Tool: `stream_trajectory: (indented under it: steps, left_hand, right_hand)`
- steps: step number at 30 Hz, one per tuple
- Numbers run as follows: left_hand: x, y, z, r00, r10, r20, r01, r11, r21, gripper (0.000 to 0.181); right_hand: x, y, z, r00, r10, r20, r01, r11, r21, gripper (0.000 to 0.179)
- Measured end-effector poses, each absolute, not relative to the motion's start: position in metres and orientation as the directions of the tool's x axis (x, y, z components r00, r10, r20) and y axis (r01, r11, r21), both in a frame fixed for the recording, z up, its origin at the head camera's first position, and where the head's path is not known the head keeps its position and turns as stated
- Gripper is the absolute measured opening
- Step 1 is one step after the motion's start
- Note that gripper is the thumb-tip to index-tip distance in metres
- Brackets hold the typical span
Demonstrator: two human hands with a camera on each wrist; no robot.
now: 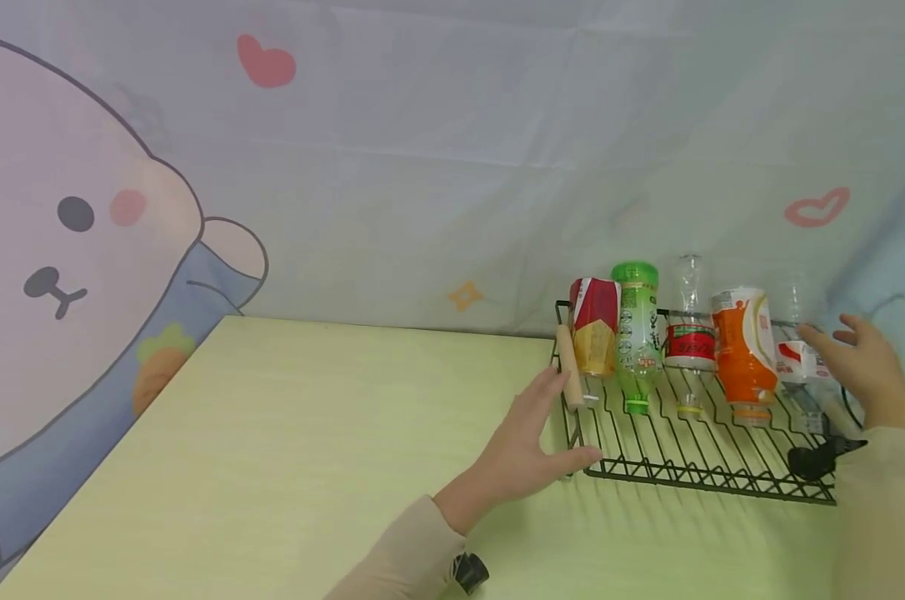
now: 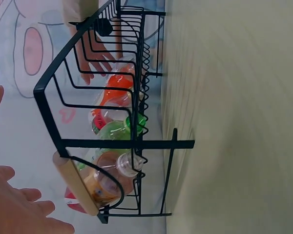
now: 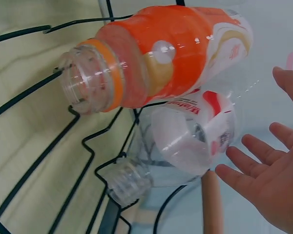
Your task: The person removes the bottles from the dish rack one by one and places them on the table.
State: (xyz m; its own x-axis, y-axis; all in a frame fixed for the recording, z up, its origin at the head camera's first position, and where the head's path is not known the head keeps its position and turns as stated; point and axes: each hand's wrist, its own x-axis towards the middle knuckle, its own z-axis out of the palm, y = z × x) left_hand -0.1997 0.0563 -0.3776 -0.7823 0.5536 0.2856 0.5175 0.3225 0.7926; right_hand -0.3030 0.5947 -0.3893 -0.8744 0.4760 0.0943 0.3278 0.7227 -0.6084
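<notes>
A black wire rack (image 1: 647,480) with wooden handles stands on the table, holding several plastic bottles neck-down. My left hand (image 1: 516,450) is beside the rack's left end, near its wooden handle (image 1: 570,367); its fingers are spread and hold nothing. In the left wrist view a gap shows between this hand (image 2: 19,204) and the handle (image 2: 75,185). At the other end, my right hand (image 1: 868,367) has its fingers apart. In the right wrist view its fingertips are close to a clear bottle (image 3: 178,141) with a white-and-red label; whether they touch it, I cannot tell. An orange-label bottle (image 3: 171,53) lies alongside.
Other bottles in the rack are one with a red-and-yellow label (image 1: 595,325), a green one (image 1: 637,333) and a clear one with a red label (image 1: 690,343). A pale tabletop (image 1: 310,442) extends left. Behind hangs a printed cloth (image 1: 422,167).
</notes>
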Motion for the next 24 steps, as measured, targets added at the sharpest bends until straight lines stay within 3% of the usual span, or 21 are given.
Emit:
stream_trajectory:
  steps: [6,16,24]
  left_hand:
    - [-0.198,0.063,-0.385,-0.767,0.585,0.264,0.515,0.317,0.796,0.087]
    - [-0.197,0.07,-0.396,-0.737,0.63,0.243,0.545,0.343,0.765,0.088]
    - [-0.197,0.069,-0.396,-0.74,0.628,0.243,0.55,0.357,0.755,0.09]
  right_hand:
    - [-0.315,0.625,-0.421,-0.868,0.493,0.066,0.342,0.688,-0.64,0.114]
    - [-0.295,0.616,-0.422,-0.885,0.466,-0.016,0.376,0.693,-0.615,0.114]
    - [-0.303,0.622,-0.431,-0.915,0.397,-0.067,0.352,0.71,-0.61,0.117]
